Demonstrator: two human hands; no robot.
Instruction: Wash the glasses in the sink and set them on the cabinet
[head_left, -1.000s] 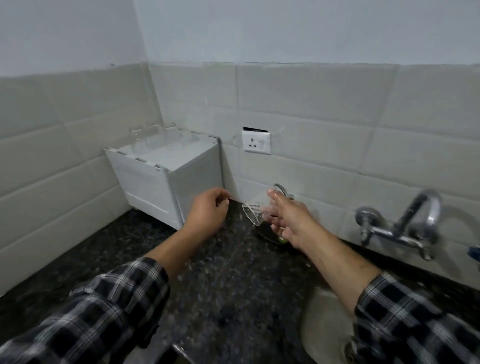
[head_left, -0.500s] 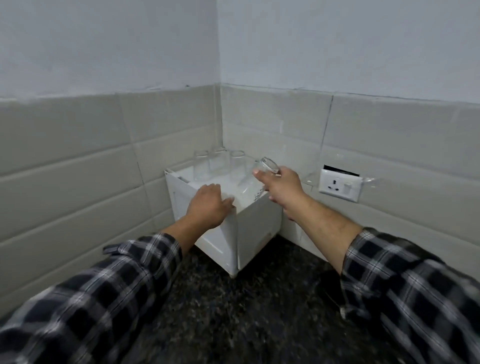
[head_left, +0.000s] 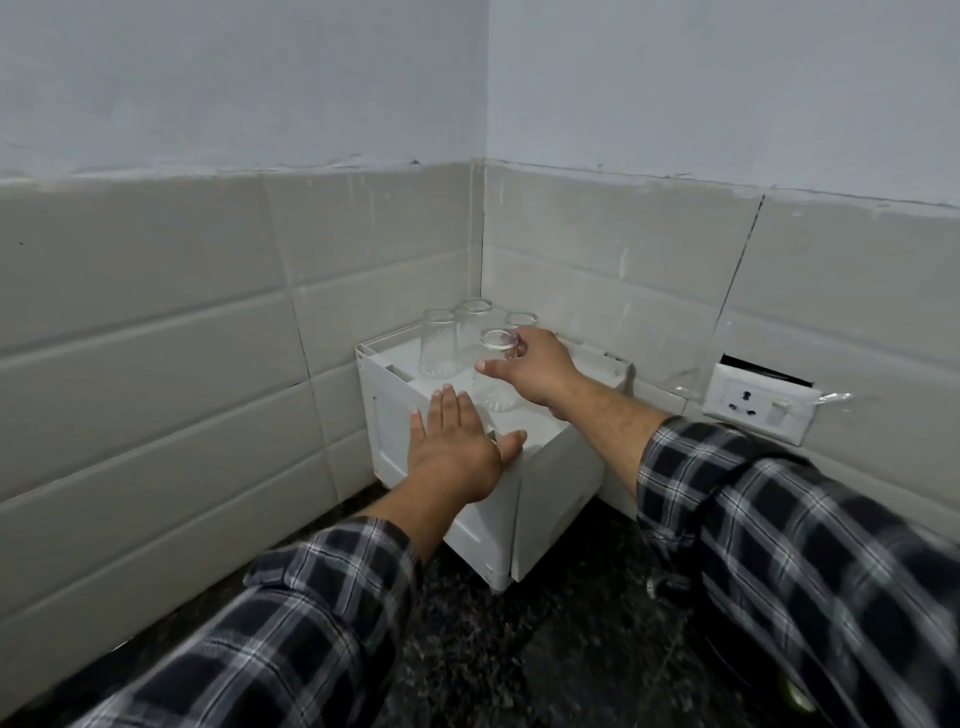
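Observation:
A small white cabinet (head_left: 550, 499) stands in the corner of the dark counter. Three clear glasses (head_left: 439, 345) stand upside down at the back of its top. A fourth clear glass (head_left: 493, 374) stands upside down in front of them, and my right hand (head_left: 530, 369) holds it near its upper end between thumb and fingers. My left hand (head_left: 457, 447) lies flat with straight fingers on the front edge of the cabinet top, holding nothing. The sink is out of view.
Grey tiled walls meet just behind the cabinet. A white wall socket (head_left: 756, 408) sits to the right of it. The dark speckled counter (head_left: 545, 649) stretches toward me in front of the cabinet.
My right hand carried the glass from beside the tap over to the cabinet and stood it upside down on top. My left hand moved onto the cabinet edge and flattened. My view swung left.

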